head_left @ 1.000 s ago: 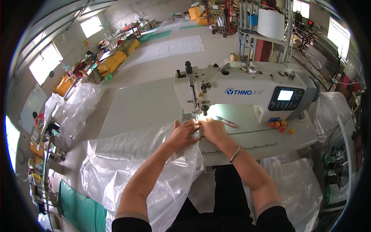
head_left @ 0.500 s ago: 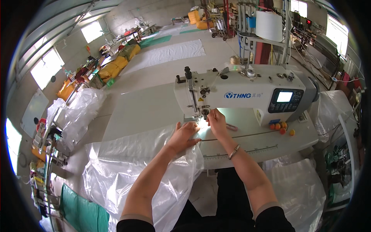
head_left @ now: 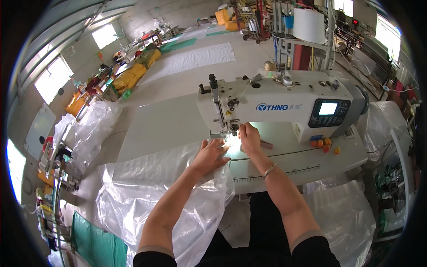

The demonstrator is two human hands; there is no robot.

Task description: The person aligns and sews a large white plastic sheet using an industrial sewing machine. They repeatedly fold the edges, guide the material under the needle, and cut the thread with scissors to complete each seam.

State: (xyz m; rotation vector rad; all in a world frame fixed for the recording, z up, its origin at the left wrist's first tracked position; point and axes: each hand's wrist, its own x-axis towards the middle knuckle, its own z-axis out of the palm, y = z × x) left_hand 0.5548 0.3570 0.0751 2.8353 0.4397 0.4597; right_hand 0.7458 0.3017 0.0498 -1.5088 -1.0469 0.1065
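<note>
A white sewing machine [head_left: 278,95] stands across the table, its lamp lighting the spot beneath the needle. My left hand [head_left: 210,156] rests flat with fingers spread on a clear plastic sheet [head_left: 164,191], just left of the presser foot area. That sheet hangs over the front edge toward my lap. Close to the needle bar [head_left: 234,129], on its right side, my right hand [head_left: 250,139] is closed in a pinch; whatever is between the fingertips is too small to make out. A small pinkish, elongated thing [head_left: 267,144] lies on the table, partly behind this hand.
Several small orange-red fruits [head_left: 326,144] lie by the machine's base. A ruler strip [head_left: 284,172] runs along the table front. More clear plastic [head_left: 340,218] hangs at the right. A white thread cone [head_left: 308,26] stands behind the machine; plastic-covered stuff [head_left: 95,129] is at the left.
The right hand has shifted very slightly at the needle bar, its fingertips a little further right. The left hand stays on the plastic sheet. The view has moved slightly.
</note>
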